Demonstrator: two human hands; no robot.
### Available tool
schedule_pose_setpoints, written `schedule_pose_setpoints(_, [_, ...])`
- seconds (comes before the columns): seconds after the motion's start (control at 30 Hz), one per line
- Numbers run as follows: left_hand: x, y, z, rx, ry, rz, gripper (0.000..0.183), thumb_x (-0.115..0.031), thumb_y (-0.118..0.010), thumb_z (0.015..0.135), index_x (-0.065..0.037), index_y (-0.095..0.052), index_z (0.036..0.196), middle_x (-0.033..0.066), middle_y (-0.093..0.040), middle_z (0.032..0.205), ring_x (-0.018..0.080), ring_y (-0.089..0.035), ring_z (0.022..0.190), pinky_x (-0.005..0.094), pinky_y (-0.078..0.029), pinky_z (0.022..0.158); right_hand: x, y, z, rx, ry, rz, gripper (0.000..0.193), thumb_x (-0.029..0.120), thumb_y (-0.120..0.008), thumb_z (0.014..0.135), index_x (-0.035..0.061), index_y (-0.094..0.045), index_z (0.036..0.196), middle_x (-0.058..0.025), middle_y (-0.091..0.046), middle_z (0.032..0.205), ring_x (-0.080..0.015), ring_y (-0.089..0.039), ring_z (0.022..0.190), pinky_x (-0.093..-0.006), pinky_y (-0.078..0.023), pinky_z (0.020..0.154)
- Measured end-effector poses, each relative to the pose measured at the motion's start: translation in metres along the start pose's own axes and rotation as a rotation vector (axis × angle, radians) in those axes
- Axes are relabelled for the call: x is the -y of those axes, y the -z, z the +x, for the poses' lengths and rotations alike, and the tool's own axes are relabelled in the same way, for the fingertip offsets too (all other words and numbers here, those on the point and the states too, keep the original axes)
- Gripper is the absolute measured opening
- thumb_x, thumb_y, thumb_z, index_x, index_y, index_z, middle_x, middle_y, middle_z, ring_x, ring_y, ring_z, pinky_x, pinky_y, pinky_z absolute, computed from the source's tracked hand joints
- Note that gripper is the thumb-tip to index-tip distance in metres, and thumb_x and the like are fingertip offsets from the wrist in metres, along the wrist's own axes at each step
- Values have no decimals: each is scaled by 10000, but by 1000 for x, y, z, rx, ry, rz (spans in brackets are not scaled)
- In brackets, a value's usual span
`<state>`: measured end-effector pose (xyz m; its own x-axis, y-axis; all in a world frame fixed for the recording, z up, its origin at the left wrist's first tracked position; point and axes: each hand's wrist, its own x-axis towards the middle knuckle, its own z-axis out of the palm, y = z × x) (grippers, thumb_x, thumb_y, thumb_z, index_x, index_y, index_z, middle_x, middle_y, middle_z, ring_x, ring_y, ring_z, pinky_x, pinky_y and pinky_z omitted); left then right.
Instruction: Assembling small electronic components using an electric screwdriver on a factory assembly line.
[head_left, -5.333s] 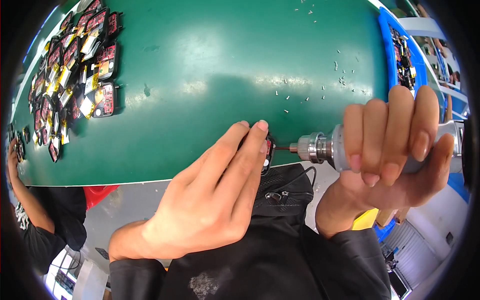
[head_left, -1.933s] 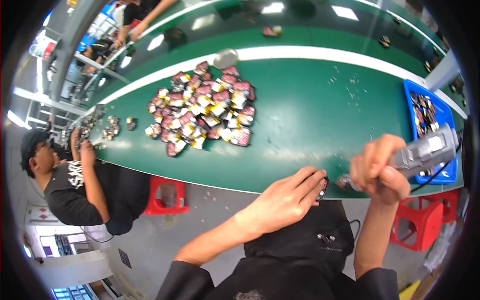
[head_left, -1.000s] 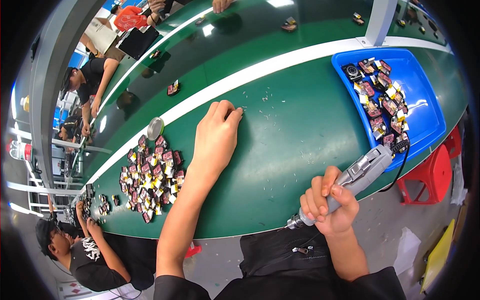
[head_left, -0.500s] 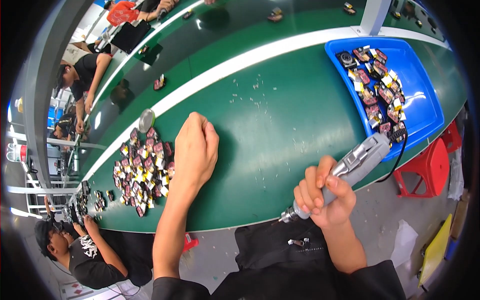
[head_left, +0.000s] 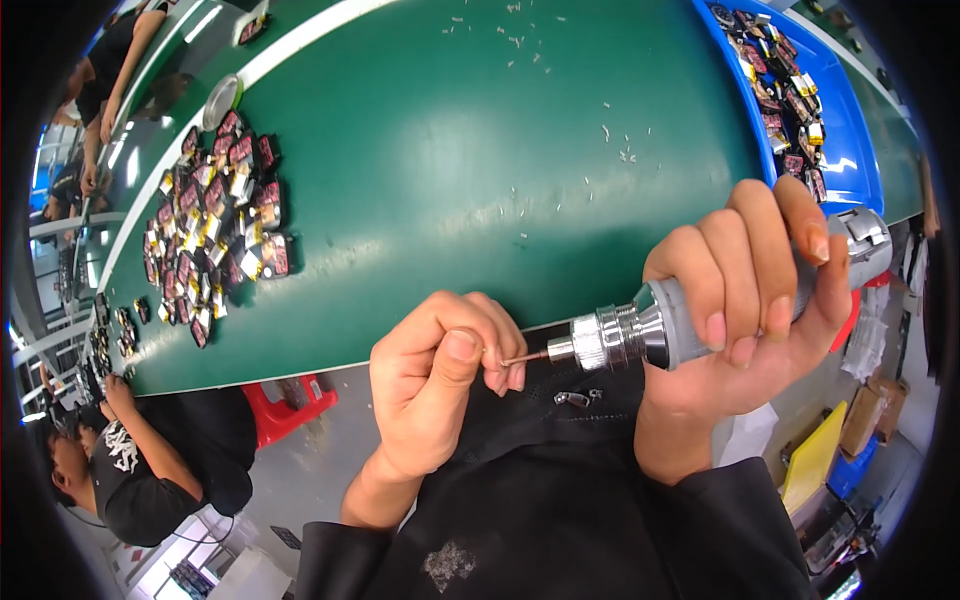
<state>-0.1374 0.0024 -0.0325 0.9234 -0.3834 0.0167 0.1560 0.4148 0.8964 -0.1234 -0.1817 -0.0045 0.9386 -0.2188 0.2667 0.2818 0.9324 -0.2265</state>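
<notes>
My right hand point(head_left: 740, 290) is wrapped round a grey electric screwdriver point(head_left: 672, 320) with a silver nose, held nearly level just over the table's front edge. Its thin copper-coloured bit point(head_left: 527, 358) points left. At the bit's tip, my left hand point(head_left: 425, 385) is closed in a pinch of thumb and fingers. Something tiny may sit between those fingertips, too small to name. Scattered on the green table point(head_left: 430, 180) beyond my hands are tiny pale slivers point(head_left: 627, 156). A heap of small electronic modules point(head_left: 215, 220), black and dark red with white and yellow parts, lies to the left.
At the far right, a blue tray point(head_left: 850, 180) holds more such modules point(head_left: 797, 95). A round metal-rimmed dish point(head_left: 222, 102) stands behind the heap. Seated at the lower left is another person point(head_left: 150, 470) in black. A red stool point(head_left: 290, 415) is below the table edge.
My left hand has come down from above the table, beside the heap, to the bit's tip. The screwdriver has turned from a slant to nearly level. The view has shifted too.
</notes>
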Motion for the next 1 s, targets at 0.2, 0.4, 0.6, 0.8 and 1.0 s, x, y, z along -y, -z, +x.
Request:
schedule_pose_setpoints(0.2, [5, -2, -7, 16, -41, -97, 296, -197, -451, 1025, 15, -500, 823, 97, -519, 713, 154, -493, 624, 295, -468, 588, -7, -5, -4, 1, -5, -72, 192, 211, -470, 962, 42, -492, 874, -17, -441, 618, -111, -393, 435, -275, -403, 511])
schedule_pose_setpoints(0.4, [4, -1, -11, 27, -10, -120, 288, -181, -456, 1024, 18, -502, 820, 94, -526, 718, 142, -486, 616, 283, -465, 593, -5, -6, -9, 23, -34, -115, 181, 213, -484, 962, 57, -488, 869, -16, -443, 617, -112, -398, 439, -274, -402, 511])
schedule_pose_setpoints(0.6, [2, -5, -14, -88, -136, 460, 174, -11, -560, 937, 35, -545, 770, 79, -566, 667, 127, -513, 578, 244, -422, 529, 0, -5, -15, 57, -31, -233, 200, 229, -473, 975, 49, -495, 891, -16, -444, 621, -109, -404, 452, -272, -395, 514])
schedule_pose_setpoints(0.8, [6, -2, -5, -81, -221, 576, 152, -8, -571, 914, 48, -582, 774, 114, -593, 676, 158, -536, 558, 257, -411, 499, -4, 4, -9, -5, -28, -182, 200, 230, -467, 981, 50, -500, 901, -12, -436, 620, -101, -406, 459, -272, -380, 509])
schedule_pose_setpoints(1.0, [-38, 26, 24, -283, -335, 870, 248, -85, -470, 987, 82, -653, 996, 134, -671, 811, 155, -600, 675, 245, -449, 557, -2, 8, 2, -64, 40, -209, 175, 217, -469, 982, 66, -470, 894, -3, -413, 614, -90, -385, 452, -267, -373, 506])
